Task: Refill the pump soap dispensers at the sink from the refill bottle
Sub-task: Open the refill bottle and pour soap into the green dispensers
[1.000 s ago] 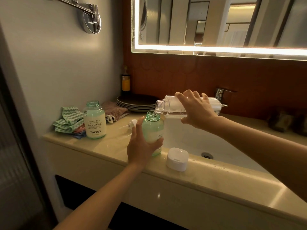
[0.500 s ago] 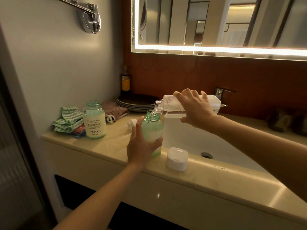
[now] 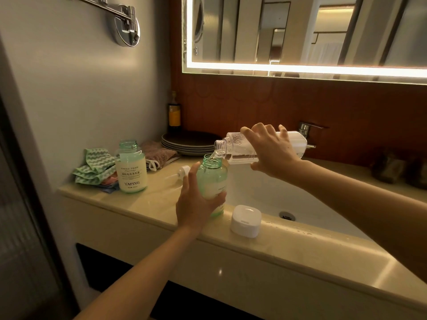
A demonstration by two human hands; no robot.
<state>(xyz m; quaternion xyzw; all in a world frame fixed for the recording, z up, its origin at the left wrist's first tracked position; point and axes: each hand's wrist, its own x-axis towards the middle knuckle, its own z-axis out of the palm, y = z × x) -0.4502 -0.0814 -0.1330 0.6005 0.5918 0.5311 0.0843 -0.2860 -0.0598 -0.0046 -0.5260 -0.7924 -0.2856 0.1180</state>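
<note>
Near edge: the beige desk (image 3: 277, 262) ran across the view, with a white cap (image 3: 246, 221) standing on its front rim just right of the held dispenser.

Left hand (image 3: 196, 202): it gripped dispenser 1 (image 3: 213, 179), a green bottle with an open neck, upright on the rim at the left edge of the sink (image 3: 258, 192). Its fingers (image 3: 190, 179) lay pressed together up the bottle's left side, and the thumb curled round the front.

Right hand (image 3: 272, 151): it held the clear refill bottle (image 3: 233, 146) over the sink, tilted almost level with its neck pointing left. Its fingers (image 3: 261, 129) were slightly spread and curled over the top, with the thumb beneath. The refill bottle's mouth hung just above the neck of dispenser 1, and a thin clear stream ran from one into the other.

Middle ground: a white pump head (image 3: 182, 170) lay on its side on the desk just left of dispenser 1. Dispenser 2 (image 3: 131, 169), labelled YAPING, stood upright farther left, uncapped and well apart from both hands.

Far ground: green zigzag cloths (image 3: 94, 167) and a brown towel (image 3: 159, 153) lay behind dispenser 2. A stack of dark plates (image 3: 189, 143) stood near the wall with a yellow-labelled bottle (image 3: 174, 114) behind it. The chrome tap (image 3: 307, 132) showed beyond the right hand, under a lit mirror (image 3: 300, 31).
</note>
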